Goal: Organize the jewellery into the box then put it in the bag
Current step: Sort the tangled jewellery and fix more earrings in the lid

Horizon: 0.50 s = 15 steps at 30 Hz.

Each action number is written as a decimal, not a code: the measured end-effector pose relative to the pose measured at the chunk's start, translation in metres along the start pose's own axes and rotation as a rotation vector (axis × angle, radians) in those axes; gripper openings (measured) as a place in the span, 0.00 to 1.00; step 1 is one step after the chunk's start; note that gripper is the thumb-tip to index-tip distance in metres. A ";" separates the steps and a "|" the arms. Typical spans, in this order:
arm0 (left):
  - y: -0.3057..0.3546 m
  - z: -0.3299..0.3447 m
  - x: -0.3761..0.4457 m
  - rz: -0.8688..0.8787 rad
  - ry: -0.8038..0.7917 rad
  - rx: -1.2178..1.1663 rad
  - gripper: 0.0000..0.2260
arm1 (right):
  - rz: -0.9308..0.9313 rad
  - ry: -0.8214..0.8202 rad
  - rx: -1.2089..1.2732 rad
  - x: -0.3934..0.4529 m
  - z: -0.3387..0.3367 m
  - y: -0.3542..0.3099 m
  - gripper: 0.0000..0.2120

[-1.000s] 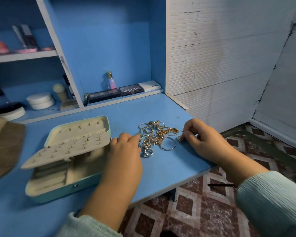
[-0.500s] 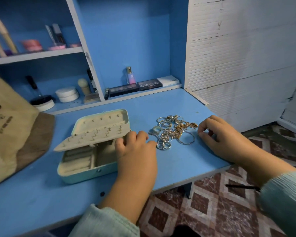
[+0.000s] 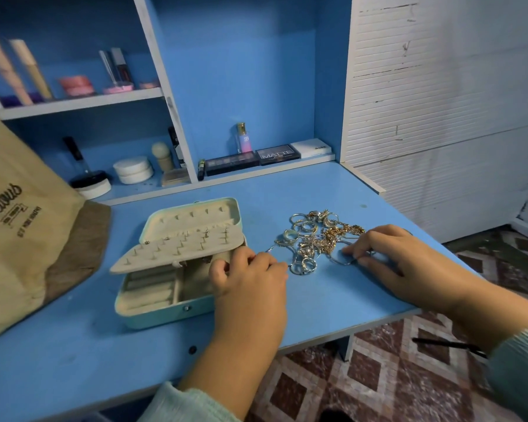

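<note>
The open teal jewellery box (image 3: 153,315) lies on the blue desk, its cream inner flap (image 3: 177,251) carrying a few studs. To its right is a tangled pile of gold and silver jewellery (image 3: 314,236). My left hand (image 3: 250,278) rests between the box and the pile with its fingers curled. Its fingertips are hidden, so I cannot tell whether it holds anything. My right hand (image 3: 409,266) pinches a thin hoop (image 3: 337,259) at the pile's lower right edge. A tan cloth bag (image 3: 19,239) stands at the left.
Shelves behind the desk hold makeup palettes (image 3: 256,158), a small bottle (image 3: 244,138), round white tubs (image 3: 133,170) and brushes. A white slatted wall (image 3: 424,102) borders the right. The desk's front edge (image 3: 317,342) drops to a tiled floor.
The view has shifted, bringing the bag into sight. My left hand drew back from the pile toward the box. My right hand moved from the pile's right side to its lower right edge.
</note>
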<state>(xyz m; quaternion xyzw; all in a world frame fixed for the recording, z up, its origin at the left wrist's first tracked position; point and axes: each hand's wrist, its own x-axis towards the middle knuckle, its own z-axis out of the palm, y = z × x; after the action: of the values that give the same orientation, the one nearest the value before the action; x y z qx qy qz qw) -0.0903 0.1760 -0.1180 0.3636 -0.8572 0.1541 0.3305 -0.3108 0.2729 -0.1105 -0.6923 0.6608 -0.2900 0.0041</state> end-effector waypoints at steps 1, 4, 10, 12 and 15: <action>0.001 0.000 0.000 -0.003 0.002 0.000 0.10 | 0.010 -0.005 0.001 0.000 -0.001 0.000 0.03; 0.001 0.000 -0.001 0.006 0.043 0.008 0.02 | 0.004 0.032 -0.021 -0.002 -0.002 -0.002 0.04; 0.000 0.000 0.000 0.020 0.026 0.010 0.03 | -0.017 0.051 -0.034 -0.002 -0.002 -0.003 0.02; 0.000 0.000 0.000 0.025 0.013 0.003 0.03 | -0.019 0.071 -0.028 -0.003 -0.001 -0.003 0.02; -0.001 0.000 0.000 0.035 0.007 0.005 0.03 | -0.022 0.091 -0.026 -0.003 -0.001 -0.003 0.03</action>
<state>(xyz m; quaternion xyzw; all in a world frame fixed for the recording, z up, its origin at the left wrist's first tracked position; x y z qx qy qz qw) -0.0901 0.1755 -0.1180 0.3489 -0.8618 0.1633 0.3300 -0.3082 0.2765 -0.1099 -0.6855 0.6565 -0.3126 -0.0378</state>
